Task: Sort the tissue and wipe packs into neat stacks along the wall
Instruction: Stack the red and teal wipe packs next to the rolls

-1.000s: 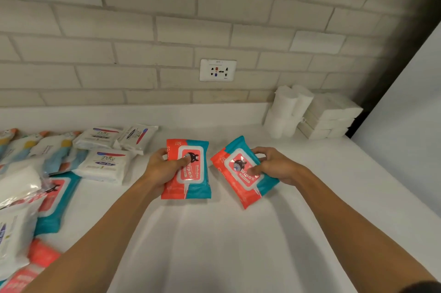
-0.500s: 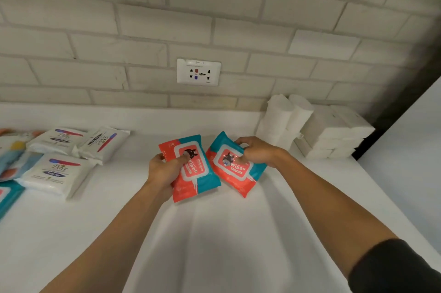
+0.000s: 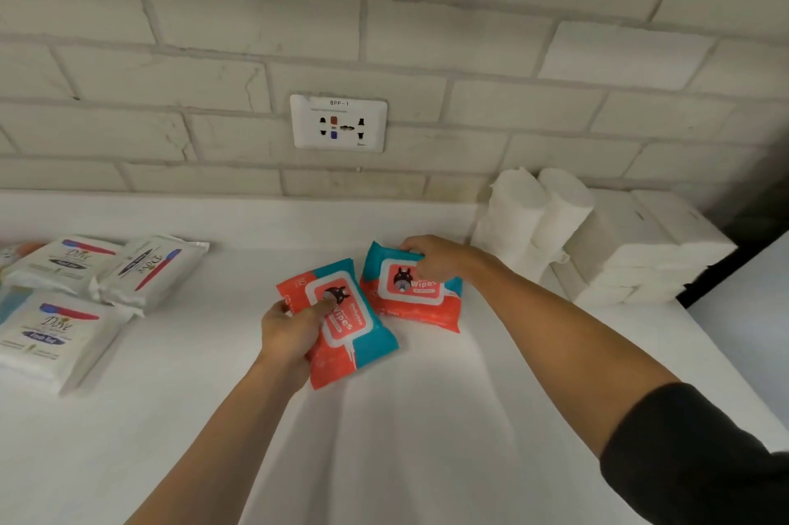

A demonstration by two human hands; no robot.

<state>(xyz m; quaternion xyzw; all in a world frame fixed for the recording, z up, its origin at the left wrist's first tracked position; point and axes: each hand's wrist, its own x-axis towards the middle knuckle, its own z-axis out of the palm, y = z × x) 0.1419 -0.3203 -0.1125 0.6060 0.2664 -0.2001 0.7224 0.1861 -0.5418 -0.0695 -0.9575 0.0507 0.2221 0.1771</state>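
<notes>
in the last second i had brought both packs closer to the wall (image 3: 469, 54): my right hand (image 3: 435, 262) gripped the far wipes pack (image 3: 410, 302) beneath its fingers, near the white rolls (image 3: 525, 217), while my left hand (image 3: 290, 330) pinched the near wipes pack (image 3: 354, 332) just to its right, probably to be stacked next.

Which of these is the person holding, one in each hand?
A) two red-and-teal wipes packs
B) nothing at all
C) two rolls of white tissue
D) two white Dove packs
A: the left hand grips the nearer wipes pack and the right hand grips the farther wipes pack, while the Dove packs and the tissue rolls lie untouched.
</notes>
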